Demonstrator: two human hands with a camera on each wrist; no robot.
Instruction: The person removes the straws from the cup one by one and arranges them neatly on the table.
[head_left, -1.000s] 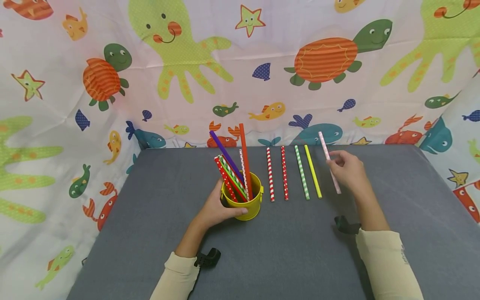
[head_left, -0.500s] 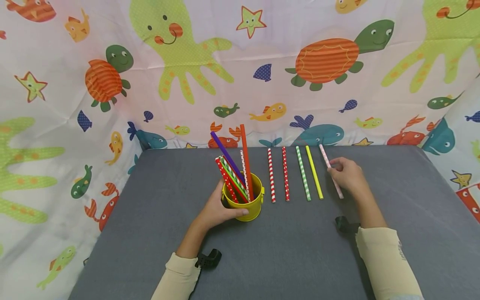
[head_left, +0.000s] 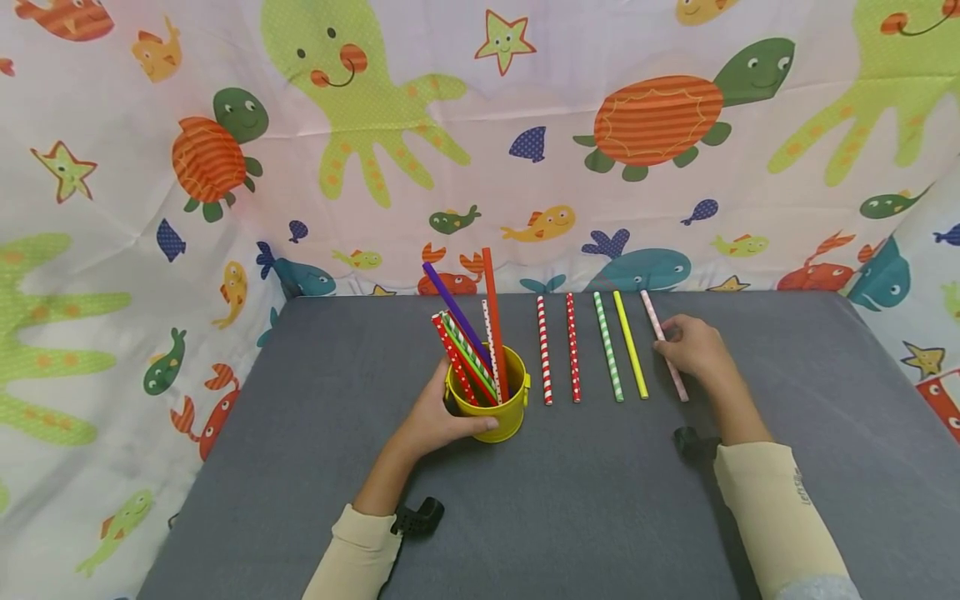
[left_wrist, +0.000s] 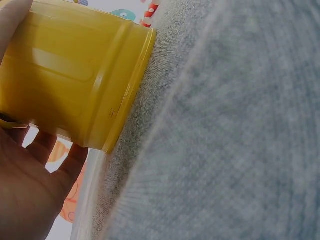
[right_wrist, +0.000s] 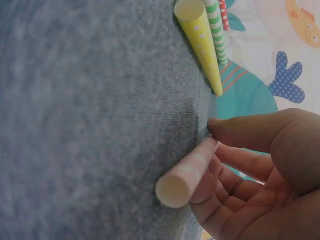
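Apparently, the pink straw point(head_left: 673, 372) is being set at the end of a row

From the head view, the step in hand seems to be laying the pink straw down at the right end of a row on the desk point(head_left: 585, 500), though picking it up cannot be ruled out. To its left, side by side and apart, lie the yellow straw point(head_left: 631, 345), the green straw point(head_left: 608, 347), the dotted straw point(head_left: 573, 348) and the striped straw point(head_left: 543, 351). The right hand point(head_left: 697, 343) pinches the pink straw near its middle. The left hand point(head_left: 432, 419) curls round the pail point(head_left: 504, 421), which stands upright left of the row, with the purple straw point(head_left: 452, 308), the orange straw point(head_left: 495, 325) and several other straws point(head_left: 453, 358) leaning in it. If this is a placing, the next move probably calls for a small turn, since the pink straw slants a touch more than the yellow straw, then a gentle release so that it does not roll.

In the left wrist view, fingers lie against one side of the pail and the thumb against the other, its base on the desk. The wall is glossy, plain yellow, with a raised band near the bottom.

In the right wrist view, the pink straw is a slim, pale tube with lighter patches, its round open end towards the camera. Thumb and fingers close in on its far part, with little gap between. Whether its whole length rests on the desk, I cannot tell.
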